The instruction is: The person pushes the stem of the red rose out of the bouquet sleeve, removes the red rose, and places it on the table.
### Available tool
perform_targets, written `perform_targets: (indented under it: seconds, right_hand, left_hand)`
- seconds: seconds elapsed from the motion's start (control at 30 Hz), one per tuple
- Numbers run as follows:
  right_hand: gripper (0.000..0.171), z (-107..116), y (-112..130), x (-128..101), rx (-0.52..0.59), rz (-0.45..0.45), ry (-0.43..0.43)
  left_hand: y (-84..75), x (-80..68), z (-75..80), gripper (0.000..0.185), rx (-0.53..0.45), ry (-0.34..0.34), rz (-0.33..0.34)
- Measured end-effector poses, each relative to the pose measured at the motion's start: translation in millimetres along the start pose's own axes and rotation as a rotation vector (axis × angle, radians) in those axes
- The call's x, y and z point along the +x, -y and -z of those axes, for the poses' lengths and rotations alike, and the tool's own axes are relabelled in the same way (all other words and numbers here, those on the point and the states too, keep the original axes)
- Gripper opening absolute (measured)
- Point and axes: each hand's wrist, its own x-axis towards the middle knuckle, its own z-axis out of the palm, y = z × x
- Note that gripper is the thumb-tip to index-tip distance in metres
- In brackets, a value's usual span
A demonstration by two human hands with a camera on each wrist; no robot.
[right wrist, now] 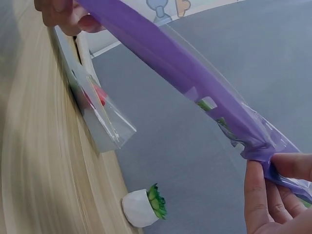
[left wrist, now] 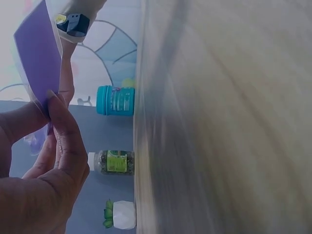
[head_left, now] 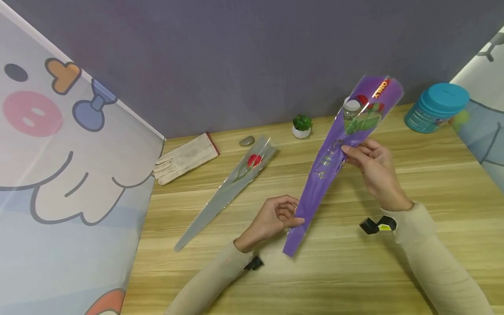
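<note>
A flower wrapped in a purple sleeve (head_left: 315, 188) is held up at a slant over the table, wide end upper right. Red petals and green leaves show through its clear front, under a gold "ONLY" print on red. My left hand (head_left: 275, 216) pinches the narrow lower end between thumb and fingers, as the left wrist view also shows. Higher up, my right hand (head_left: 374, 173) grips the sleeve's edge below the bloom; the film is crumpled at those fingers (right wrist: 256, 195). To the left lies a single red rose (head_left: 254, 161) in a grey translucent sleeve (head_left: 212, 218).
Along the back of the wooden table (head_left: 334, 280) are a white work glove (head_left: 187, 158), a grey stone (head_left: 246, 141), a small potted plant (head_left: 302, 126), a white-capped bottle (left wrist: 114, 162) partly behind the purple sleeve, and a teal jar (head_left: 437, 107). A grey wall rises behind.
</note>
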Motion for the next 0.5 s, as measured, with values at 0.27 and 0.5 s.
perform_targets:
  seconds: [0.27, 0.5]
  right_hand:
    - [0.026, 0.3, 5.3, 0.1, 0.009, -0.003, 0.013]
    - [0.026, -0.1, 8.8, -3.5, 0.047, -0.054, 0.057]
  left_hand:
    - [0.4, 1.7, 8.4, 0.032, 0.104, -0.058, -0.03]
    - [4.6, 0.0, 13.8, 0.031, 0.12, -0.047, 0.005]
